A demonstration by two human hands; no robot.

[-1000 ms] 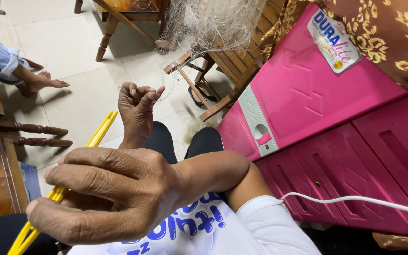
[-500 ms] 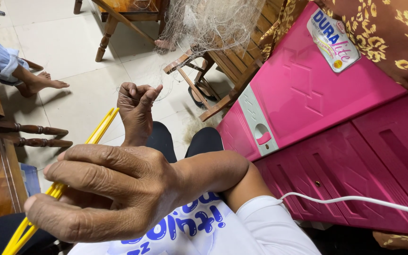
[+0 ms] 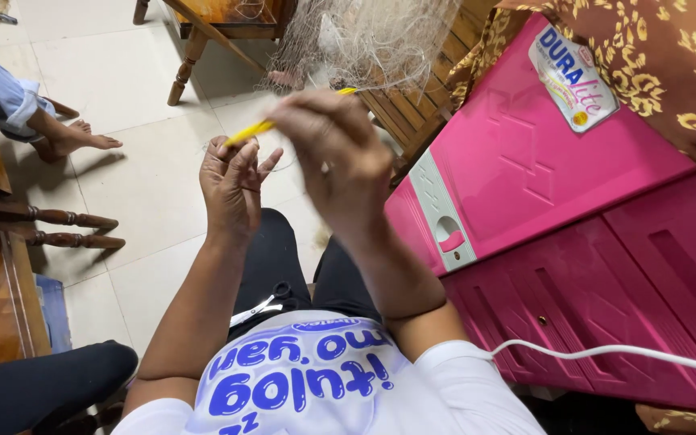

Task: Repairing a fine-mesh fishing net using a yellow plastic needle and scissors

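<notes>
Risk first: the right hand (image 3: 340, 157) is motion-blurred with a long yellow netting needle (image 3: 263, 126) in it, tip close to the left hand (image 3: 234, 189), so a quick pass could jab a left finger or snag the wrong mesh. The fine line is near invisible against the pale floor tiles (image 3: 122, 177), so a missed loop or a slack knot looks likely if tension drops. Scissors (image 3: 261, 307) lie loose on the lap, blades near the thigh; they could slide off or poke if the legs shift.

Right hand fingers: curled shut around the yellow needle, grip mid-shaft (blur hides exact finger placement). Left hand fingers: bunched and half closed, tips pinched together, apparently on thin line, but the line itself is too fine to confirm.

The needle is slim, flat and bright yellow, held tilted in the air above the knees, one end poking out past the right hand toward the fishing net (image 3: 364, 36). The net is pale, tangled and translucent, draped over a wooden chair (image 3: 412, 105) ahead. A pink plastic cabinet (image 3: 541, 193) stands to the right; another person's bare foot (image 3: 82, 138) rests at upper left.
</notes>
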